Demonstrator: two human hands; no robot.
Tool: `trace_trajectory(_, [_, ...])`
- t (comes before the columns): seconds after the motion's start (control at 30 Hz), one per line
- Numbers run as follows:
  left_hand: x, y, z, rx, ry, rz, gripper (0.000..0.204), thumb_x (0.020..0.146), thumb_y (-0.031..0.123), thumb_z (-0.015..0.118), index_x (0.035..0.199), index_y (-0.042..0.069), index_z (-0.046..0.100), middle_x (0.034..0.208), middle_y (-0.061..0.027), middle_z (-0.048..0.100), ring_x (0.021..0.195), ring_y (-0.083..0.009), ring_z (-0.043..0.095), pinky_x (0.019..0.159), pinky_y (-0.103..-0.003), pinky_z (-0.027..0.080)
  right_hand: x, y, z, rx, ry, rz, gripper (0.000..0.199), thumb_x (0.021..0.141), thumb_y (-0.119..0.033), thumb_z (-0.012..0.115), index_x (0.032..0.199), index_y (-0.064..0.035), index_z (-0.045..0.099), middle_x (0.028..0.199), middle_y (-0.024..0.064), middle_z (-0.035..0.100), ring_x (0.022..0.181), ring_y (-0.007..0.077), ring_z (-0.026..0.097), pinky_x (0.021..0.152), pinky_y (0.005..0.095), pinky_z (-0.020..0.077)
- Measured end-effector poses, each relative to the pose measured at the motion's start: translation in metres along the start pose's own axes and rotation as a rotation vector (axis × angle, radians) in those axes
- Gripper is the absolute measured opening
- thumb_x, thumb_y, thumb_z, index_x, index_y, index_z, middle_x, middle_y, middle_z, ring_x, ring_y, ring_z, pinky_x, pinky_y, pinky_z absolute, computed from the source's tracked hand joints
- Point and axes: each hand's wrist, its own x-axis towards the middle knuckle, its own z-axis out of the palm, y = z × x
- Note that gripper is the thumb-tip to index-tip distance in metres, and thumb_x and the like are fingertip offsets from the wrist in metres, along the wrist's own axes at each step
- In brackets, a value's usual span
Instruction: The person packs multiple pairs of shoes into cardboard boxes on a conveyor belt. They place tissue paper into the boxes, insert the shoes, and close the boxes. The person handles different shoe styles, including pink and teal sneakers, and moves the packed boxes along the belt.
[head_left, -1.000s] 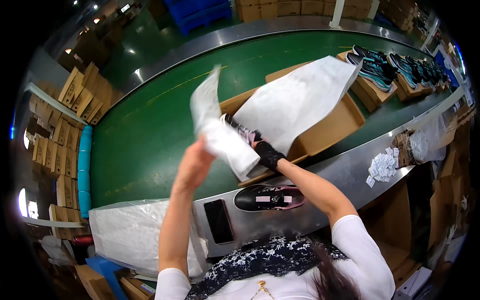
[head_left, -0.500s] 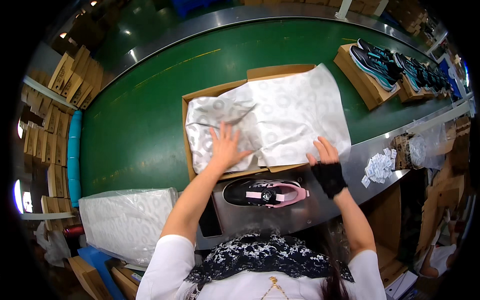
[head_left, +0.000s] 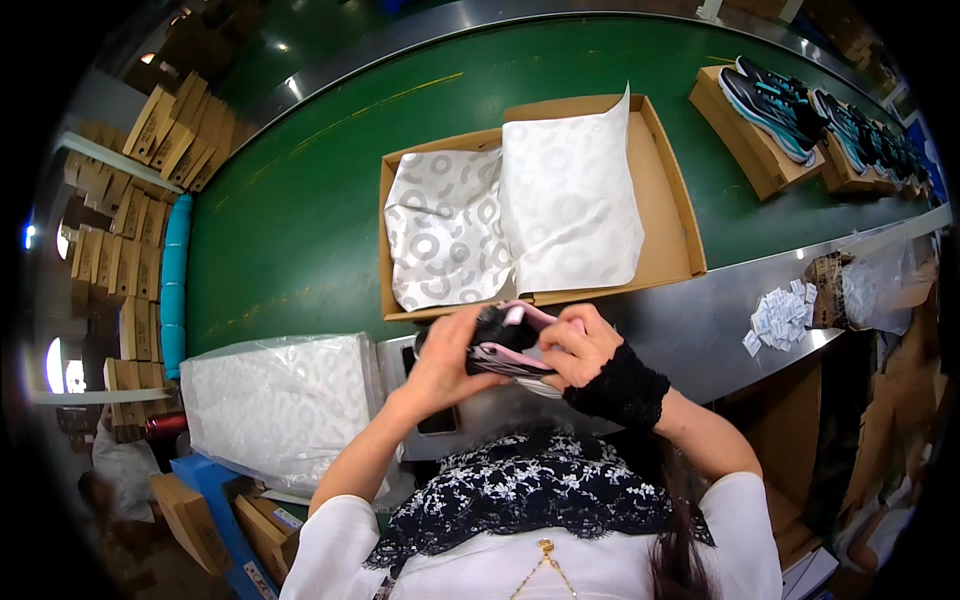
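Between my hands, over the metal edge of the bench, I hold a black and pink sneaker [head_left: 505, 335]. My left hand [head_left: 445, 355] wraps round its toe end. At the heel end, the bent fingers of my right hand [head_left: 585, 355], in a black fingerless glove, grip the pink collar. Just beyond the shoe lies an open cardboard shoebox [head_left: 672, 215]. Patterned white tissue paper [head_left: 570, 200] lines its left and middle parts, while the box's right end shows bare cardboard. Partly hidden by my left hand and forearm, a dark phone-like slab [head_left: 438, 420] rests on the metal.
A plastic-wrapped stack of tissue paper [head_left: 280, 405] lies at the left. Small white packets [head_left: 783, 318] are heaped on the right metal edge. Black and teal sneakers [head_left: 770, 110] sit on boxes at the far right. A teal roll [head_left: 174, 290] borders the green belt [head_left: 290, 240].
My hands have left the tissue paper and picked up the sneaker from the metal edge. The paper now sits inside the box, folded back from its right end.
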Motion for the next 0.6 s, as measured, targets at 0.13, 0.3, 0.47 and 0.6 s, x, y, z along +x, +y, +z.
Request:
trace_trajectory(0.13, [-0.004, -0.003, -0.031, -0.137, 0.221, -0.180, 0.078, 0.044, 0.019, 0.082, 0.111, 0.001, 0.045, 0.102, -0.0140, 0.053, 0.096, -0.0297, 0.051, 0.083, -0.036, 0.040, 0.047, -0.014, -0.026, 0.007, 0.182, -0.105, 0.025, 0.055, -0.005, 0.063, 0.080, -0.0030, 0.060, 0.097, 0.0105, 0.052, 0.087, 0.0297, 0.050, 0.070, 0.0348, 0.0441])
trace_trajectory(0.3, [0.031, -0.024, -0.043, -0.557, 0.539, -0.256, 0.063, 0.055, 0.012, 0.078, 0.108, -0.003, 0.046, 0.097, -0.0109, 0.056, 0.088, -0.0170, 0.055, 0.079, -0.028, 0.043, 0.041, -0.014, -0.034, -0.001, 0.459, 0.065, 0.032, 0.060, 0.000, 0.065, 0.091, -0.0017, 0.059, 0.103, 0.0187, 0.051, 0.086, 0.0324, 0.053, 0.072, 0.0364, 0.0448])
trace_trajectory(0.47, [0.099, -0.094, -0.002, -0.648, 0.628, -0.489, 0.053, 0.075, 0.032, 0.064, 0.108, -0.005, 0.046, 0.099, -0.0098, 0.056, 0.087, -0.0147, 0.052, 0.078, -0.027, 0.041, -0.025, 0.002, 0.006, 0.116, 0.117, 0.342, 0.033, 0.061, -0.003, 0.066, 0.092, -0.0017, 0.057, 0.103, 0.0118, 0.052, 0.081, 0.0235, 0.055, 0.072, 0.0323, 0.0455])
trace_trajectory(0.6, [0.120, -0.147, 0.074, -0.698, 0.328, -0.948, 0.075, 0.076, 0.047, 0.057, 0.114, -0.014, 0.038, 0.103, -0.0173, 0.052, 0.086, -0.0195, 0.051, 0.071, -0.032, 0.044, -0.065, 0.016, 0.028, 0.201, -0.074, 0.524, 0.036, 0.070, -0.009, 0.065, 0.102, -0.0018, 0.051, 0.106, 0.0138, 0.050, 0.091, 0.0250, 0.054, 0.076, 0.0305, 0.0452])
